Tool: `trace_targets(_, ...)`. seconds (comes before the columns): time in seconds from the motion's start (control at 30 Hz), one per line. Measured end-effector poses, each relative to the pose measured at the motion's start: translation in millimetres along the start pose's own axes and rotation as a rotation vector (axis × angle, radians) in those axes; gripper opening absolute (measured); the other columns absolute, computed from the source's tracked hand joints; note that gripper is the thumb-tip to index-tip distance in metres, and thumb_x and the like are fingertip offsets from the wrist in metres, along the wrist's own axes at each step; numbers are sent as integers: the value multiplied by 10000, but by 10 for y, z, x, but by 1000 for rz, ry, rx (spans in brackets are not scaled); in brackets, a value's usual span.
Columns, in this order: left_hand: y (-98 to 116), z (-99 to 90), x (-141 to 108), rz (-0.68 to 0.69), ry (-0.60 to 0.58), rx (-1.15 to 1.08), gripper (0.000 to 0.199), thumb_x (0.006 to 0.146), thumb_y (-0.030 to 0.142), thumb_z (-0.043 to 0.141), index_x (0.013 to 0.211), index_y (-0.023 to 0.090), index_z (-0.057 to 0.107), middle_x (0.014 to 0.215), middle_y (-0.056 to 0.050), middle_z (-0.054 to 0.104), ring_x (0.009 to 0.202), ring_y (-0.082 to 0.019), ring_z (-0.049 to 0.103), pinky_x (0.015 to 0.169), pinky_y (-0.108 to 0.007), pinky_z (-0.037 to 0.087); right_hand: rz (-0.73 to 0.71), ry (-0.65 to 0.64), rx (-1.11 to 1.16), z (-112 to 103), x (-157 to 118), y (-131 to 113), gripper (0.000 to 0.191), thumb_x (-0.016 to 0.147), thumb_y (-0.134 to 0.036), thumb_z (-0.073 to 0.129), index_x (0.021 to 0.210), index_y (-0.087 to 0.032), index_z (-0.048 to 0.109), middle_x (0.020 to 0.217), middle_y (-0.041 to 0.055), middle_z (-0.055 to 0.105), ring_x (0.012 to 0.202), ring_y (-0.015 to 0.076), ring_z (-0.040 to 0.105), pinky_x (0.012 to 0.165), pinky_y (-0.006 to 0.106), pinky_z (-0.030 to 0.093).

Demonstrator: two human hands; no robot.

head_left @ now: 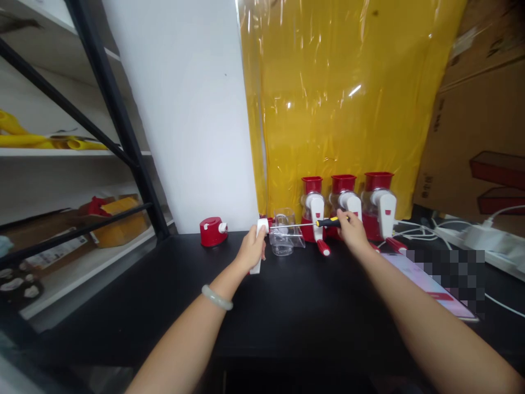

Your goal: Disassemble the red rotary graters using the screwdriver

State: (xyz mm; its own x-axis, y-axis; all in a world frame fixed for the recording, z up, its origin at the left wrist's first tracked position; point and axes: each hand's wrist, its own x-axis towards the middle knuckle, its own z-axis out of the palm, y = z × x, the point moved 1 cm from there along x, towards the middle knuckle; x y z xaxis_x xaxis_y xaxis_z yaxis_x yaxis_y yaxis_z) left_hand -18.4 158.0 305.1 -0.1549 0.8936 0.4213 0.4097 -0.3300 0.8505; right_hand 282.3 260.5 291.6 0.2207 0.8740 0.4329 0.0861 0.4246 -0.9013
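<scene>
My left hand [251,249] is closed around a white crank handle [256,268], held upright over the black table. My right hand [351,231] grips a black and yellow screwdriver [328,221] by the end of its handle. The metal shaft points left, toward the white part in my left hand; whether the tip touches it I cannot tell. Behind the shaft is a clear plastic housing [283,243]. A red base [213,232] with a white knob sits to the left of my left hand.
Three red and white rotary graters [314,205] stand along the back of the black table [176,306]. A tablet-like screen [430,284] lies at the right, near white cables and a power strip [498,243]. Shelves [77,268] flank the left side.
</scene>
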Motion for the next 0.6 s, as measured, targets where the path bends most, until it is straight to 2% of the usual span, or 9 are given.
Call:
trace_targets(0.2,1,-4,15,6,-14,-31,518,933,738,415,864,229,483,514,82,508,358,-123,513,405,-233,431,62,21,192,75,19,16,587,663,-809,699,826,-264,553,513,-51,502,413,140,462,387,274,346)
trace_targets(0.4,37,8,35,-56,-36,-140,555,890,783,450,874,229,462,494,87,499,340,-119,487,399,-241,454,38,-2,334,128,54,52,587,619,-768,755,846,-274,535,635,-51,536,471,118,477,400,254,374)
trace_targets(0.5,46,17,47,-63,-64,-189,571,872,800,460,896,230,468,482,93,492,331,-125,476,393,-254,464,-7,12,349,137,78,60,560,654,-758,731,855,-282,516,662,-47,522,493,124,476,409,258,374)
trace_targets(0.6,34,15,41,-48,-63,-125,553,888,783,454,892,230,474,490,90,497,335,-128,486,388,-252,454,-81,-11,268,110,95,62,515,733,-763,655,856,-283,511,646,-44,521,492,135,487,417,270,384)
